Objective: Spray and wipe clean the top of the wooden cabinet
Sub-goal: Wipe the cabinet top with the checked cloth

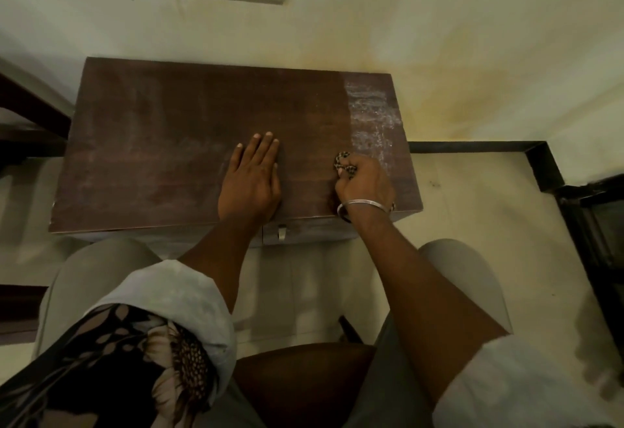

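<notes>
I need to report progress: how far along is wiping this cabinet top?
Most of the cabinet top looks wiped and dark. The right hand grips a bunched patterned cloth while the left hand rests flat. The whitish strip along the right edge is left.

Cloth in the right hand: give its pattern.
The cloth is mottled black and tan; head view.
</notes>
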